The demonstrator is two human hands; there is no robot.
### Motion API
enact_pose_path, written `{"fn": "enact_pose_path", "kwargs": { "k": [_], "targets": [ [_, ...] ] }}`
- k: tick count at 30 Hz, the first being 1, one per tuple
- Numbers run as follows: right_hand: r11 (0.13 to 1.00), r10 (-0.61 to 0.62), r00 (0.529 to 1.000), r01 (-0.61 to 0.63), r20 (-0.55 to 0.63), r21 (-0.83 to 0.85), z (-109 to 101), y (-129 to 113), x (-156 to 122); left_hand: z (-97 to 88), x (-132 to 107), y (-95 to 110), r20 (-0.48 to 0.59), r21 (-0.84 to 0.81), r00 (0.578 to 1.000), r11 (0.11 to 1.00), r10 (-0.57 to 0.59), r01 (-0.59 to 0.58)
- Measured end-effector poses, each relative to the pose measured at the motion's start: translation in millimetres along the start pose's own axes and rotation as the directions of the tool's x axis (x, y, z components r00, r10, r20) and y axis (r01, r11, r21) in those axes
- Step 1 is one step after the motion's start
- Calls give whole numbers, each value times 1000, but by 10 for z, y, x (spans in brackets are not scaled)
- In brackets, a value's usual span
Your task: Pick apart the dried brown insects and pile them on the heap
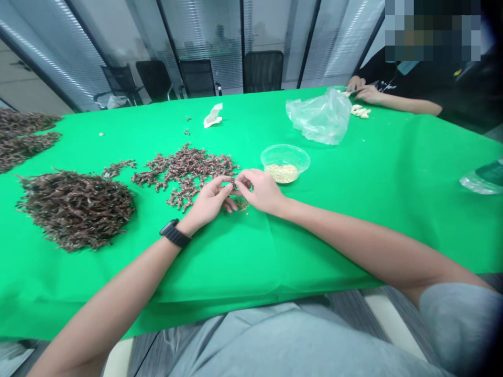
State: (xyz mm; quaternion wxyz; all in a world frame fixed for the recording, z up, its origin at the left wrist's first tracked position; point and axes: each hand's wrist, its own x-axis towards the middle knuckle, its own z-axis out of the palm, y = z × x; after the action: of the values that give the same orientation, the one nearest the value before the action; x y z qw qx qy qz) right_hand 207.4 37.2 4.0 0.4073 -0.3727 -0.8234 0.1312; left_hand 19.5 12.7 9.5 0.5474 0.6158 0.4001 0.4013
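My left hand, with a dark watch on its wrist, meets my right hand above the green cloth. Thumb and fingers of both are pinched together at a small brown knobbly dried piece, mostly covered by the fingertips. Tan crumbs or grains lie on the cloth just under my hands. Just behind my right hand stands a clear plastic bowl with yellowish grains in the bottom. A loose spread of similar brown knobbly pieces lies behind and left of my left hand.
A tall heap of brown twig-like pieces sits at the left, with more heaps beyond it. A crumpled clear plastic bag and a scrap of white paper lie farther back. Another person's hands work beside pale pieces.
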Motion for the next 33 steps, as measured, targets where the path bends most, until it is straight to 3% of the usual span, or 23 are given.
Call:
{"fn": "enact_pose_path", "kwargs": {
  "k": [11, 18, 22, 26, 29, 33],
  "targets": [
    [1000, -6, 1000, 6, 4, -14, 1, -8, -11, 1, -4, 4, 8, -10, 1000, 1000, -2, 3],
    [992, -84, 996, 86, 23, -96, -13, -38, -29, -19, 1, -4, 31, -28, 999, 999, 35, -34],
    [996, 35, 999, -36, 17, 84, 17, -44, -21, -36, 2, -47, 31, 30, 994, 994, 102, -103],
    [897, 217, 974, -224, 61, 380, 72, 23, 24, -48, -6, -71, 41, 88, 993, 989, 114, -117],
    [864, 232, 970, -237, 66, 444, 83, 68, 48, -48, -11, -51, 59, 68, 993, 992, 100, -104],
    [914, 168, 986, -154, -4, 376, 54, 81, 39, -45, -19, 7, 78, 3, 995, 998, 57, -58]
  ]
}}
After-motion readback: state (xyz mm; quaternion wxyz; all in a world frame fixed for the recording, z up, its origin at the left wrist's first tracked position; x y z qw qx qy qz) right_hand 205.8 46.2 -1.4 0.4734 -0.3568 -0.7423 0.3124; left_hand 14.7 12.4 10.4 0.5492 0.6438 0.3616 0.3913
